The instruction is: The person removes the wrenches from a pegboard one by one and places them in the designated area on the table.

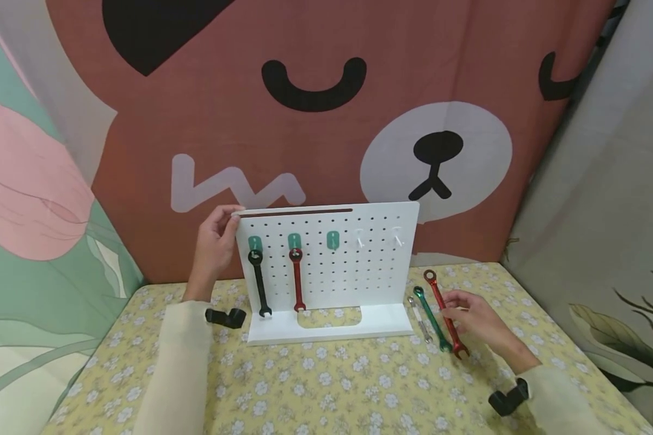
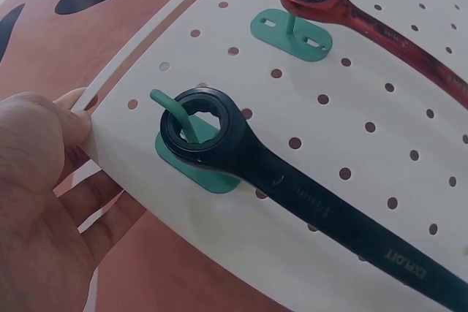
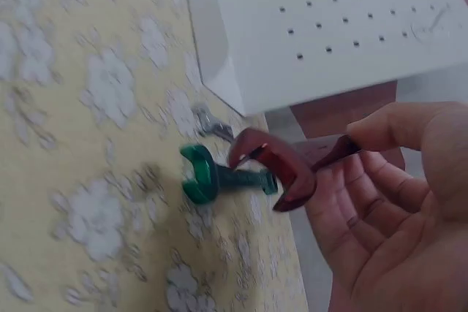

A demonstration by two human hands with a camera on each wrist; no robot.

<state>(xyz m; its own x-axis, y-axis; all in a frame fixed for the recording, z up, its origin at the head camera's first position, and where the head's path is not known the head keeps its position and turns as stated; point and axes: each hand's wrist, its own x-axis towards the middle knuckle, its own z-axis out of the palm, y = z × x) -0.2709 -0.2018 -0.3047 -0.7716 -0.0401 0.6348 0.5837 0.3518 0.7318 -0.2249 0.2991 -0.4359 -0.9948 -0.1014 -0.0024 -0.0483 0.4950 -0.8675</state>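
A white pegboard stand stands upright on the table. My left hand grips its upper left corner, thumb in front and fingers behind, as the left wrist view shows. A black wrench and a red wrench hang by their ring ends from green hooks. My right hand pinches a second red wrench by its shaft, right of the board. In the right wrist view this wrench is raised off the cloth. Beside it lie a green wrench and a small silver wrench.
A third green hook and two clear hooks on the board carry nothing. Yellow flowered cloth covers the table. Behind the board hangs a curtain with a bear print; another curtain hangs at the right.
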